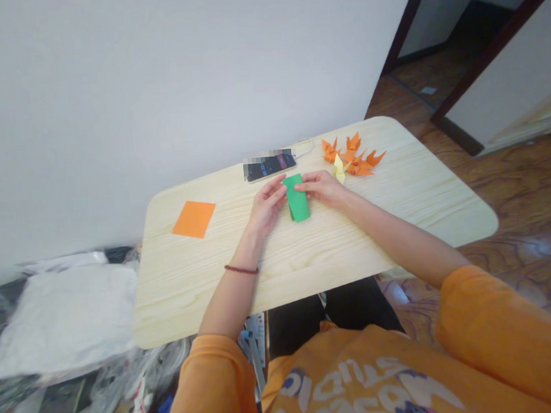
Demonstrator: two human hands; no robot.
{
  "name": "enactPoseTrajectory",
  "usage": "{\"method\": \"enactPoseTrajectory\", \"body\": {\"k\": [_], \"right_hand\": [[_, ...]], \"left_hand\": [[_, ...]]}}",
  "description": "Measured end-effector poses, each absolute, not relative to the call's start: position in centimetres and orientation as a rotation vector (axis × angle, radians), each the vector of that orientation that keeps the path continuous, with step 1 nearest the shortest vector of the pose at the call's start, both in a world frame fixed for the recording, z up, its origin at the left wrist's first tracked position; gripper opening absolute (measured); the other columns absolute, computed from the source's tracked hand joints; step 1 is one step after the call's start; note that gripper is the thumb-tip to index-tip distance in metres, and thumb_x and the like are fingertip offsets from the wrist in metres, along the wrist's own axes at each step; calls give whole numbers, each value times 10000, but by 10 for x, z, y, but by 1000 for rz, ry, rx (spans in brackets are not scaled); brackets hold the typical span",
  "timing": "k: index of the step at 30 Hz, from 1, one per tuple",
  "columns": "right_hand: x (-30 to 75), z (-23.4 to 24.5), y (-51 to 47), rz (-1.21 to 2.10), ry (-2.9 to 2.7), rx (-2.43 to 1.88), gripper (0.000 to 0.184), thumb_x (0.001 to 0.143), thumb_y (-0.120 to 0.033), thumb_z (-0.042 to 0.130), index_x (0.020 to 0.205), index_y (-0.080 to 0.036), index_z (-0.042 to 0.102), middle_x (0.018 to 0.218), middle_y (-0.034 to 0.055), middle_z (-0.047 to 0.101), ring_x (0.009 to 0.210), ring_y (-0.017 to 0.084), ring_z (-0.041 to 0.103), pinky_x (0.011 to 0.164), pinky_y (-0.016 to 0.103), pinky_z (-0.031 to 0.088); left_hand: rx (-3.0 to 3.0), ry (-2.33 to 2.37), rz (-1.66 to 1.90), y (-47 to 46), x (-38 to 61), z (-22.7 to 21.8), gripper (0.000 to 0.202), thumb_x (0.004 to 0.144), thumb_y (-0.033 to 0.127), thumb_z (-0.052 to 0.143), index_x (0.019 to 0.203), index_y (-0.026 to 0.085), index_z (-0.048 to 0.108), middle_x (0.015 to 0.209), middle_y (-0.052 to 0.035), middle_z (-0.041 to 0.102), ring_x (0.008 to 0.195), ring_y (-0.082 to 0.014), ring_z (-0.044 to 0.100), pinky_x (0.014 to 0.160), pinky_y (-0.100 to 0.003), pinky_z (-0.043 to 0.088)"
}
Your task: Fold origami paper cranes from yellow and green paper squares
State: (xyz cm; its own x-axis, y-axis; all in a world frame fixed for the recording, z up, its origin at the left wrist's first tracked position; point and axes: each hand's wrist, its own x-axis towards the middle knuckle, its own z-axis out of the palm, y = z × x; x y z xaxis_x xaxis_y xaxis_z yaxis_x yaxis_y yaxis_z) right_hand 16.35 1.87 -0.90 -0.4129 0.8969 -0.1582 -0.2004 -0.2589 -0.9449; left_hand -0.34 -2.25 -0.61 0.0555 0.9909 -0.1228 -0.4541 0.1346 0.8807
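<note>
A folded green paper lies on the light wooden table, long side pointing away from me. My left hand pinches its upper left edge with curled fingers. My right hand presses fingertips on its upper right corner. Both hands hold the paper near its far end.
A flat orange paper square lies at the table's left. A phone with a white cable sits at the far edge. Several orange folded figures and a yellow one sit at the far right. Bags and clutter fill the floor left.
</note>
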Motion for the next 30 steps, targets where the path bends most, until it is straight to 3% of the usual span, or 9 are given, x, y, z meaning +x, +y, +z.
{"method": "enactPoseTrajectory", "body": {"k": [6,15,23,30], "right_hand": [[163,-6,17,1786,-1163,-931,342,467,-348,875,698,-150,719,687,13,678,609,93,559,536,223,367],[163,-5,17,1781,-1156,-946,357,452,-338,877,706,-141,721,689,16,687,595,86,554,525,216,356],[163,-9,19,1743,-1169,-951,339,465,-331,872,696,-137,717,671,13,684,577,79,554,514,207,354],[161,-6,16,1706,-1253,-1013,334,472,-331,860,686,-130,700,630,12,678,504,68,513,482,216,341]], "left_hand": [[757,880,1281,-22,-4,-6,366,667,225,791,1017,196,690,1023,-51,714,1108,-223,627,1011,-361,461],[796,818,1322,-17,-6,-13,377,604,256,835,960,215,718,946,-14,729,896,-144,671,888,-283,500],[922,965,1437,-15,-5,-19,386,583,307,840,934,192,728,819,-16,718,787,-136,665,810,-285,516],[952,1101,1600,-18,-1,-12,406,564,318,844,882,184,631,726,6,695,683,-117,655,736,-265,527]]}}
